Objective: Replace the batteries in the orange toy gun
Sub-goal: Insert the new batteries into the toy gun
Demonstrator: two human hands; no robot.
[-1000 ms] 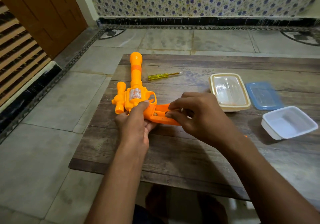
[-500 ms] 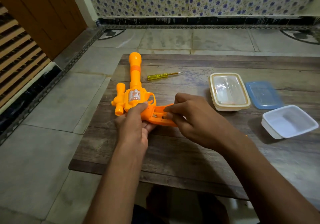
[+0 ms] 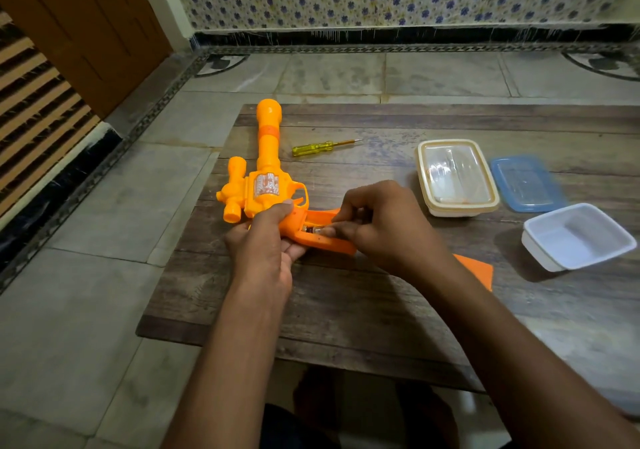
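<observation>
Orange toy gun [image 3: 266, 157] lies on its side on the left part of the wooden tabletop [image 3: 346, 303], barrel pointing away from the person, with the compartment in its grip open and facing up. The left hand [image 3: 263, 251] holds the gun behind the trigger, thumb on top of the body and fingers curled underneath. The right hand [image 3: 384, 226] reaches over the open grip, its fingers bent and pinching what looks like a battery [image 3: 311, 230] in the compartment, though most of it is hidden.

On the right stand a white tub [image 3: 578, 237] and a clear container [image 3: 455, 178] with a cream rim. A blue lid [image 3: 526, 183] lies flat just beside the container. An orange cover [image 3: 479, 272] lies partly under the right forearm. A yellow-handled screwdriver [image 3: 318, 147] lies near the barrel, not touching it.
</observation>
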